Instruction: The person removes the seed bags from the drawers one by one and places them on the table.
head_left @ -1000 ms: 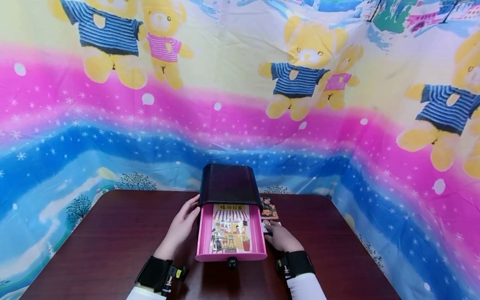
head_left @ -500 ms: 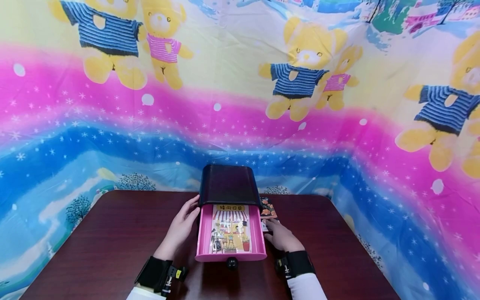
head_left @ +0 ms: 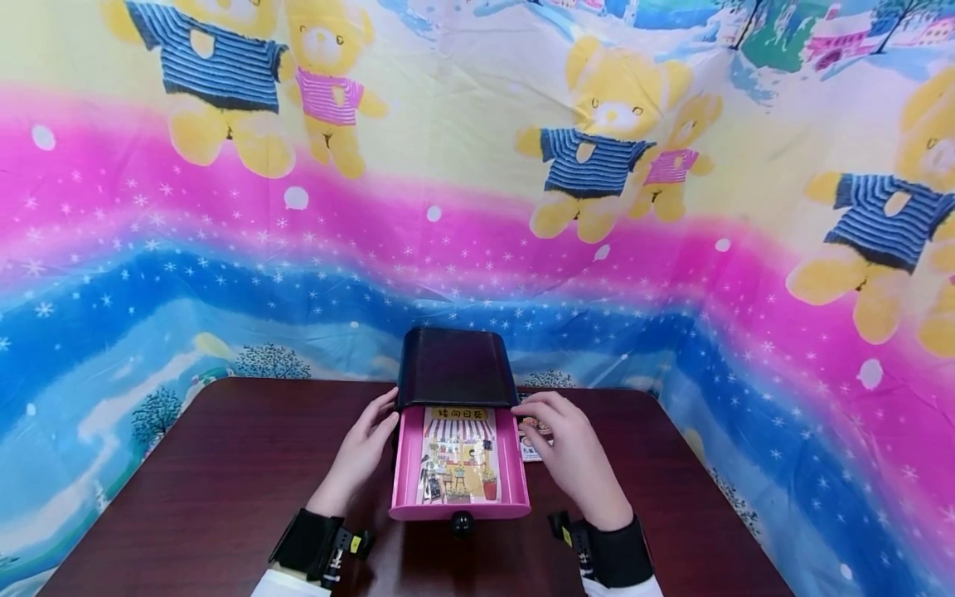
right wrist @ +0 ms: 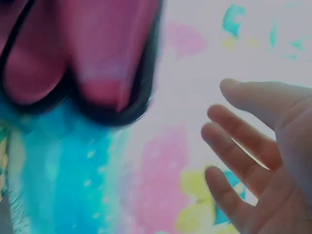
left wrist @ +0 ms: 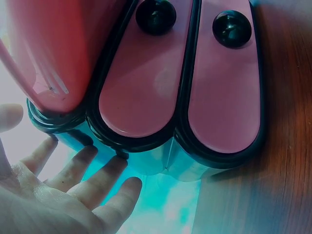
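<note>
A black cabinet (head_left: pixel 455 365) with stacked pink drawers stands mid-table, its top drawer (head_left: pixel 418 512) pulled out. In that drawer lies a printed packet (head_left: pixel 460 464) with a striped awning picture and a yellow label. My left hand (head_left: pixel 354 460) rests its extended fingertips against the cabinet's left side, as the left wrist view also shows. My right hand (head_left: pixel 578 456) is raised beside the open drawer, close to the cabinet's right front corner. In the right wrist view its fingers (right wrist: pixel 234 192) are spread and hold nothing.
Right of the cabinet lie printed packets (head_left: pixel 531 452), partly hidden behind my right hand. Two closed lower drawers (left wrist: pixel 224 92) have round black knobs. A brown tabletop (head_left: pixel 224 481) surrounds the cabinet. A patterned cloth (head_left: pixel 448 274) hangs behind.
My right hand has come up from the packets on the table and moved forward beside the open drawer. My left hand, the drawer and its packet stay in place.
</note>
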Demonstrator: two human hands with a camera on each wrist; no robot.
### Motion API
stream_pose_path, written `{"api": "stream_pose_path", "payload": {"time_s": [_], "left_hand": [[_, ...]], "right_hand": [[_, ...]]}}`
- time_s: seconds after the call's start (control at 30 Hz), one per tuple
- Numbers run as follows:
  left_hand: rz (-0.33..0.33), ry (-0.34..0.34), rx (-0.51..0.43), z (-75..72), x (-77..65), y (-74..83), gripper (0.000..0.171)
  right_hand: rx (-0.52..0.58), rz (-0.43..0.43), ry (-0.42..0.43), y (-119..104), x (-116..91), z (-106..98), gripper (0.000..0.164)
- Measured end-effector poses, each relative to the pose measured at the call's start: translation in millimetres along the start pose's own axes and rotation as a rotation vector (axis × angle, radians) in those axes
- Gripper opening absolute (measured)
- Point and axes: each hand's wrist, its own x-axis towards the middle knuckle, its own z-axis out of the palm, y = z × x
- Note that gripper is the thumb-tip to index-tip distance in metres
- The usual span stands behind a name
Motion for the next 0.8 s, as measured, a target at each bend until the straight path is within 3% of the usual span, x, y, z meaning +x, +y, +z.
{"api": "stream_pose_path", "payload": {"time_s": [0.13,0.23,0.33,0.8], "left_hand": [[0.006,0.006,0.007,0.1,-0.1,-0.4,0.05],[0.001,0.009,0.002,0.2,-1.0,0.1,0.05],[-0.005,0.011,0.001,0.2,-2.0,0.3,0.05],[-0.009,-0.001,0.006,0.1,-0.6,0.5,0.051]], "right_hand": [[0.004,-0.098,-0.141,-18.2,-1.9,-5.2,0.033],[-0.005,-0.097,-0.266,-24.2,-5.1,-2.7,0.035],[-0.015,-0.072,-0.34,-26.6,-7.2,1.9,0.034],[-0.061,-0.057,-0.404,-30.0,-7.9,13.5,0.029]]}}
